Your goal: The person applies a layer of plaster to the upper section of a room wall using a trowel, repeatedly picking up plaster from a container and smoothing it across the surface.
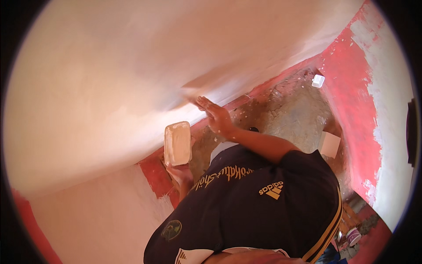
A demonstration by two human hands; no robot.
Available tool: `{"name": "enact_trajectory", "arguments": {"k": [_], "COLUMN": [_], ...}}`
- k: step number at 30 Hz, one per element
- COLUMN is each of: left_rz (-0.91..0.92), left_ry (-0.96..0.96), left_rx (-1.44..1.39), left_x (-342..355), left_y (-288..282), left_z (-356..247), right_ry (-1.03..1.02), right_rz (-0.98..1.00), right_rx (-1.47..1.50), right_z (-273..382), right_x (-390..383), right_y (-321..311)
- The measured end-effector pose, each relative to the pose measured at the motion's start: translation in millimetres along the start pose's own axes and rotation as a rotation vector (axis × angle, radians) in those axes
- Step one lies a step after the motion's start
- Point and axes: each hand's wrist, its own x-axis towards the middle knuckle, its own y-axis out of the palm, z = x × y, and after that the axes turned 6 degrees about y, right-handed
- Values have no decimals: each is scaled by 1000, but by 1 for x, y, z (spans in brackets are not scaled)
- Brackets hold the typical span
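Note:
My left hand (179, 174) grips the lower end of a shallow rectangular tub (178, 143). Pale, creamy paste coats the tub's inside and smears its rim. My right hand (217, 118) is raised beside the pale wall (101, 88), fingers closed and pointing up and left. From its fingertips a thin, flat blade (190, 97) reaches to the wall surface, smeared by motion, so its exact kind is unclear. A shadow falls on the wall around it. The tub is just left of and below my right hand, apart from it.
A red band (351, 75) runs along the wall base and up the right wall, with white patches. On the stained floor (294, 105) are a small white container (318, 81) and a pale square piece (329, 144). A white-and-purple bucket (353, 236) stands at lower right.

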Motion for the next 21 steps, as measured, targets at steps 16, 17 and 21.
{"name": "enact_trajectory", "arguments": {"k": [16,17,21], "left_rz": [-169,-144,-87], "left_ry": [23,56,65], "left_rx": [-6,2,-41], "left_x": [45,55,98], "left_y": [-135,-149,-233], "left_z": [-63,-71,-104], "right_ry": [449,446,3], "right_rz": [-288,-296,-210], "right_rx": [-301,-306,-167], "right_z": [20,16,2], "right_x": [-14,-26,-72], "right_y": [103,133,218]}}
